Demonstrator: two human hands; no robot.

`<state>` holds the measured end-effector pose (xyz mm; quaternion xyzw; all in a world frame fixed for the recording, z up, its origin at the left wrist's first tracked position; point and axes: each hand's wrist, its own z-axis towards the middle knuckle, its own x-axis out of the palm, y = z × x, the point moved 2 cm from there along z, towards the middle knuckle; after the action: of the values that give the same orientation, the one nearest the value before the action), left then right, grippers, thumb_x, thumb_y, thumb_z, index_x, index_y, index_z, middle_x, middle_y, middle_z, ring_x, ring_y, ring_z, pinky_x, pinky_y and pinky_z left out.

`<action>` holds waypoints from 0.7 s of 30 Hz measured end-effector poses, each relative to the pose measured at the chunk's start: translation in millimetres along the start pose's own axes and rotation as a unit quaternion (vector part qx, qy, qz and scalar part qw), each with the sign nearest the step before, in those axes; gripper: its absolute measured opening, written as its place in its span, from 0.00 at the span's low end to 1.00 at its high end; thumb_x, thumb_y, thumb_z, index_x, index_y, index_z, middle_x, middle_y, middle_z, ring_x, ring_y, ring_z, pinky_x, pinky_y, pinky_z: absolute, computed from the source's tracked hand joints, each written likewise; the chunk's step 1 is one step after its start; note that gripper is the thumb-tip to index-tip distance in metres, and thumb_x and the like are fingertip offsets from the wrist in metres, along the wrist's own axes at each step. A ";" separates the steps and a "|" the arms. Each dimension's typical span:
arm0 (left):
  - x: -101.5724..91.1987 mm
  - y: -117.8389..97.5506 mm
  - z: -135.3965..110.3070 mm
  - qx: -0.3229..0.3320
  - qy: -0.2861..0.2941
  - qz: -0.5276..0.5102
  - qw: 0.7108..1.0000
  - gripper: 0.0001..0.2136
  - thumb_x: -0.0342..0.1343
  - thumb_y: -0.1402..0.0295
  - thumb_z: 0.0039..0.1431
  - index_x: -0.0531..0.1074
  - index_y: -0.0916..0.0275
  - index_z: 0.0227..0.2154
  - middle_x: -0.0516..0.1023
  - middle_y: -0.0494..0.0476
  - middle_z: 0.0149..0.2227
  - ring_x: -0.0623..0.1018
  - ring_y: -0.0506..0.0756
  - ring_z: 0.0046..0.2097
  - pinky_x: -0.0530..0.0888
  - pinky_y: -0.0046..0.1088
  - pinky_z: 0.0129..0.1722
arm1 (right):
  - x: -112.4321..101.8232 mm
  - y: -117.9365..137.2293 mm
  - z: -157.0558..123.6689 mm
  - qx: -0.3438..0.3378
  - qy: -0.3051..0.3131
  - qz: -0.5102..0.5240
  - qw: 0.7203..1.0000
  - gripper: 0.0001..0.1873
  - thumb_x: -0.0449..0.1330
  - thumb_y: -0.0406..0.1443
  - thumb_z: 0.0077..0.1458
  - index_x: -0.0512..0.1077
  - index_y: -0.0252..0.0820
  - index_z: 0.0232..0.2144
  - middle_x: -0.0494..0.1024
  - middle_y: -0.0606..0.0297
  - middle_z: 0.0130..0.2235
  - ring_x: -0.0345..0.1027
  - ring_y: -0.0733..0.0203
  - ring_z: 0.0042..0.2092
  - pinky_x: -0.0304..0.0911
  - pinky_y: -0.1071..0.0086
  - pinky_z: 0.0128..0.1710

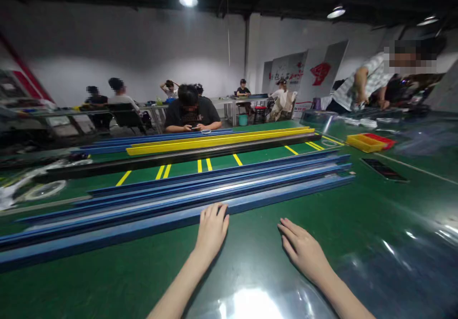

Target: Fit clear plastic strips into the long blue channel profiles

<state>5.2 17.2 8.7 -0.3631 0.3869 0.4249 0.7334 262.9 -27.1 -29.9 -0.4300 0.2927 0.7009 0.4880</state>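
You're resting your left hand (212, 229) flat, fingers together, fingertips touching the nearest blue rail (143, 228) along the counter's (272, 261) near edge, likely steadying it. Your right hand (301, 248) is lying open, holding nothing, just beside it.

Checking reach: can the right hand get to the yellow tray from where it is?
Probably not without leaning or stepping. The right hand lies flat near the table's front edge; the yellow tray sits far back right. Nothing blocks the path.

Long blue rail (171, 221) lies flat on green table, nearest of several.
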 end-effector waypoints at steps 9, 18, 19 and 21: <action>2.0 11.1 10.4 0.001 0.038 0.030 0.999 0.14 0.45 0.77 0.57 0.67 0.63 0.45 0.70 0.59 0.42 0.68 0.57 0.43 0.66 0.34 0.43 | -8.9 2.0 12.5 -0.039 0.035 -0.027 0.998 0.18 0.45 0.33 0.54 0.72 0.37 0.42 0.73 0.54 0.47 0.66 0.54 0.49 0.64 0.62 0.47; -3.3 12.9 13.6 -0.050 0.045 -0.025 0.997 0.14 0.47 0.80 0.55 0.73 0.62 0.40 0.70 0.58 0.38 0.68 0.55 0.43 0.64 0.32 0.44 | -15.7 4.5 20.5 -0.033 0.074 -0.015 0.997 0.19 0.44 0.33 0.56 0.72 0.37 0.42 0.72 0.53 0.48 0.65 0.54 0.50 0.61 0.62 0.49; -6.0 12.3 12.0 -0.053 0.050 -0.024 0.997 0.14 0.47 0.80 0.55 0.73 0.62 0.40 0.70 0.58 0.38 0.68 0.55 0.43 0.64 0.31 0.44 | -15.5 3.1 20.5 -0.028 0.081 -0.007 0.996 0.20 0.44 0.34 0.56 0.72 0.37 0.43 0.72 0.53 0.49 0.64 0.54 0.51 0.60 0.62 0.50; -12.0 11.7 8.6 -0.056 0.063 -0.017 0.996 0.14 0.48 0.80 0.54 0.73 0.61 0.40 0.71 0.58 0.38 0.69 0.55 0.43 0.63 0.31 0.44 | -14.1 -0.5 20.0 -0.014 0.093 0.012 0.995 0.20 0.44 0.35 0.56 0.71 0.36 0.45 0.71 0.53 0.50 0.63 0.54 0.52 0.59 0.62 0.51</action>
<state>-7.2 24.9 20.6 -0.4357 0.4016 0.4097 0.6935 259.2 -16.4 -8.2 -0.4967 0.3325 0.6675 0.4441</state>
